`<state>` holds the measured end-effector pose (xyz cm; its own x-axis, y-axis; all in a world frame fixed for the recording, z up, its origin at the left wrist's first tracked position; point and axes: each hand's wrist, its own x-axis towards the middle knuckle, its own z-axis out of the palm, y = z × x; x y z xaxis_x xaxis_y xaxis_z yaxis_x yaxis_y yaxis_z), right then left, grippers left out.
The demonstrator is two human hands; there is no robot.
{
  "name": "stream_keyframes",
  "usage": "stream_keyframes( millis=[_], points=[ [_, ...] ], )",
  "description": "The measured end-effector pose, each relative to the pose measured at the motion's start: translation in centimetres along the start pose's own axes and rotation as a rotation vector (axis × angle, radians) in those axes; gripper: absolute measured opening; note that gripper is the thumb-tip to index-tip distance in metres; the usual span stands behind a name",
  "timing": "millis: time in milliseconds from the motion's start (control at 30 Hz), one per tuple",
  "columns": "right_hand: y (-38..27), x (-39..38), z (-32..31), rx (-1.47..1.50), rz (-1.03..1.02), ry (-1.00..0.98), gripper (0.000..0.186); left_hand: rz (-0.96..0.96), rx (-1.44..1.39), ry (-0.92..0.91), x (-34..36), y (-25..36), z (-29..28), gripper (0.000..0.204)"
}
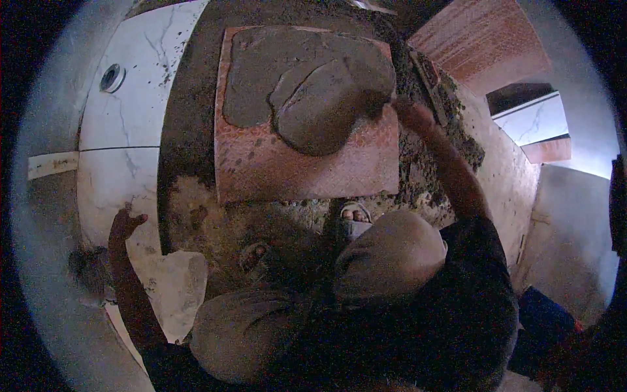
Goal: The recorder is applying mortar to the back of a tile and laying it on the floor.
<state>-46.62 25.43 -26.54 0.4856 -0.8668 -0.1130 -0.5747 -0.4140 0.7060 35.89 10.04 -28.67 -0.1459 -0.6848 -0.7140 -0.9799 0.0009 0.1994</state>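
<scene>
A large tile lies back side up in front of me, its reddish textured back (307, 176) bare along the near part. Wet grey mortar (255, 72) covers the far part, with a thicker smooth mound (320, 121) toward the middle. At the tile's right edge my right hand (415, 117) is closed on what looks like a mortar-smeared trowel (371, 85), blurred and dark against the mortar. On the left, my left hand (128, 223) rests on a white marbled floor tile (117, 176), fingers apart and holding nothing.
Another white tile (137, 85) carries a round metal ring (112, 78). Dark mortar (186, 124) surrounds the large tile. Reddish-backed tile (483, 46) and a white tile piece (535, 119) lean at the far right. A crumpled pale bag (179, 284) lies near my left knee.
</scene>
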Motion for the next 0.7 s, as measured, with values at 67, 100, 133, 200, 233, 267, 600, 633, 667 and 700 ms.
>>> stream_keyframes(
  millis=[67, 100, 133, 200, 233, 267, 600, 633, 667, 700],
  points=[
    [2.6, -0.3, 1.6, 0.652, 0.087, -0.107, 0.028, 0.018, 0.037, 0.009, 0.3, -0.1, -0.1, 0.100],
    [3.5, -0.3, 2.1, 0.976, 0.193, -0.217, 0.029, 0.010, 0.049, -0.001, 0.3, 0.0, -0.2, 0.100],
    [4.2, -0.2, 2.3, 1.240, 0.283, -0.383, 0.030, 0.014, 0.067, -0.007, 0.2, 0.3, -0.3, 0.100],
    [4.7, -0.2, 1.8, 1.647, 0.480, -0.685, 0.031, -0.039, 0.157, 0.023, -0.2, 1.1, -0.5, 0.098],
    [4.4, -0.2, 1.0, 1.748, 0.496, -0.782, 0.032, -0.055, 0.175, 0.017, -0.4, 1.5, -0.7, 0.098],
    [3.9, -0.4, 0.1, 1.797, 0.455, -0.844, 0.032, -0.082, 0.127, 0.012, -0.6, 1.8, -0.8, 0.097],
    [-2.6, -0.9, -0.9, 0.951, 0.159, -0.053, 0.039, -0.035, 0.043, 0.055, 0.4, -0.4, 0.0, 0.096],
    [-2.2, -0.4, 0.3, 0.884, 0.077, 0.335, 0.039, -0.030, 0.052, 0.066, 0.6, -0.8, 0.2, 0.096],
    [-1.9, 0.3, 1.4, 0.809, 0.011, 0.547, 0.039, -0.014, 0.092, 0.080, 0.8, -1.1, 0.3, 0.096],
    [-1.3, 0.9, 2.0, 1.342, 0.321, 0.024, 0.037, -0.002, 0.141, 0.091, 1.0, -1.3, 0.4, 0.097]
  ],
)
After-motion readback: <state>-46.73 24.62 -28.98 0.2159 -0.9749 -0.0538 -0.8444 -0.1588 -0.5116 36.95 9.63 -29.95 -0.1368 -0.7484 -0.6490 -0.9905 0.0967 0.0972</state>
